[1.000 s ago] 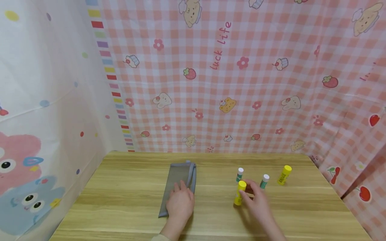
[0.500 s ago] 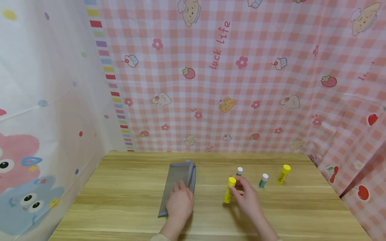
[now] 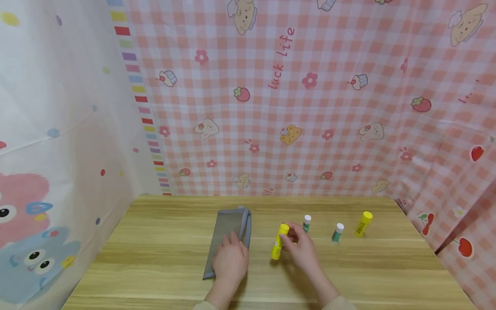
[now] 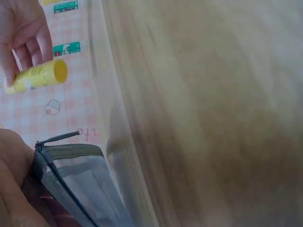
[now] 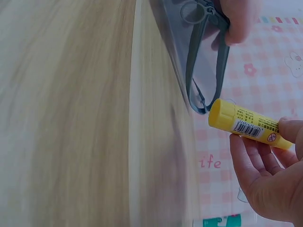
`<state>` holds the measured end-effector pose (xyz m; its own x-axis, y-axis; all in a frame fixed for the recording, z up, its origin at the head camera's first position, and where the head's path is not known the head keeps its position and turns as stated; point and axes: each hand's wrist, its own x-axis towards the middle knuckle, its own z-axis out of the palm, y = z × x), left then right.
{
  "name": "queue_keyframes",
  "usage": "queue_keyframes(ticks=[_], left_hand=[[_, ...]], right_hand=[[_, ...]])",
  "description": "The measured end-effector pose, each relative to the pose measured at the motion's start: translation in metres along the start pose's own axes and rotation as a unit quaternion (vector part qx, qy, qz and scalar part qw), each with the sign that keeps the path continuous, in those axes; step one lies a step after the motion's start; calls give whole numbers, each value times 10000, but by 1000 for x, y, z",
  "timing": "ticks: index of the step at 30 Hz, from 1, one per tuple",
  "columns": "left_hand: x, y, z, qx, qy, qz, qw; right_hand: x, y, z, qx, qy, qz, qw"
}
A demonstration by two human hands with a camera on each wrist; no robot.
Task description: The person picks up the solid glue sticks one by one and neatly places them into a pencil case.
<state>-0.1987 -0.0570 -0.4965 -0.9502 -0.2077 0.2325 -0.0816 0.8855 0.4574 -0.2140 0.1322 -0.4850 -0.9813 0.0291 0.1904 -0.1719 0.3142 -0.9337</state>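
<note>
My right hand (image 3: 304, 252) pinches a yellow glue stick (image 3: 279, 243) between thumb and fingers, holding it nearly upright above the table. Its barcode label faces the right wrist view, where the cap end of the glue stick (image 5: 248, 124) overlaps the pouch's mouth. A grey mesh zip pouch (image 3: 224, 230) lies to the left, under my left hand (image 3: 231, 262), whose extended fingers rest on it. From the right wrist camera the pouch's zip opening (image 5: 193, 52) shows as a gaping loop. In the left wrist view the zip pull sticks out at the pouch's corner.
Two small white-capped green glue sticks (image 3: 306, 224) (image 3: 338, 233) stand behind and right of my right hand. Another yellow glue stick (image 3: 364, 224) stands farther right. The wooden table (image 3: 162, 241) ends at a pink checked cloth (image 3: 267, 107) at the back.
My right hand has carried the yellow glue stick leftward toward the pouch, away from the other glue sticks. My left hand and the pouch have stayed in place.
</note>
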Motion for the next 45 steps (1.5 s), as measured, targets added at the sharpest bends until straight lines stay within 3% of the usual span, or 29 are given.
queue_keyframes(ticks=[12, 26, 45], left_hand=[[0, 0, 0, 65, -126, -25, 9999], [0, 0, -2, 33, 25, 20, 10000], [-2, 2, -3, -22, 144, 24, 9999]], right_hand=[[19, 1, 31, 378, -264, 306, 9985], [44, 0, 58, 692, -318, 938, 9927], [59, 7, 77, -206, -776, 1149, 9901]])
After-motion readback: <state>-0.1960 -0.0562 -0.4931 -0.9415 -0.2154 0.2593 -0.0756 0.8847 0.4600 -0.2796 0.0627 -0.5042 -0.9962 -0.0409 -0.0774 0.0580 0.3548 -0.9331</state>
